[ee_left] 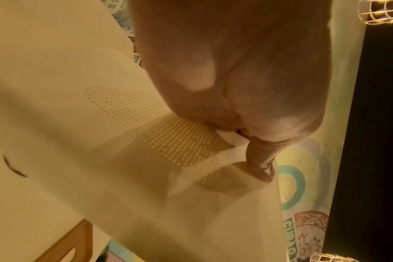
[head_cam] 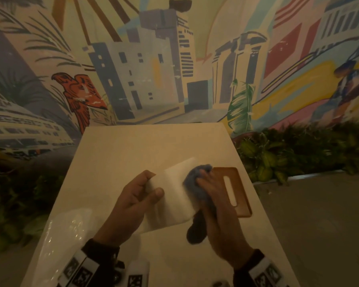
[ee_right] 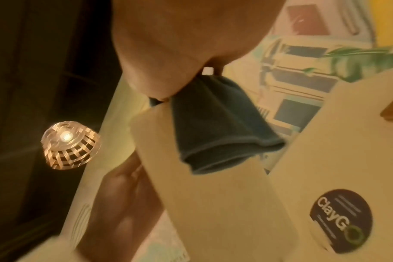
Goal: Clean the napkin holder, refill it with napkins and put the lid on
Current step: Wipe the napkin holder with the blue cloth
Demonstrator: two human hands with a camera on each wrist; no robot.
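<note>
Right hand (head_cam: 214, 206) rubs fuzzy blue cloth (head_cam: 197, 175) on smooth white holder (head_cam: 174, 195).

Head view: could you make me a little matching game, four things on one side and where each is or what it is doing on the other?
Things:
1 napkin holder
2 blue cloth
3 wooden lid
4 plastic pack

Places:
A lying flat, right of the hands
B held up by the left hand
C lying at the table's near left
D bunched under the right hand

Pairs: 1-B, 2-D, 3-A, 4-C
</note>
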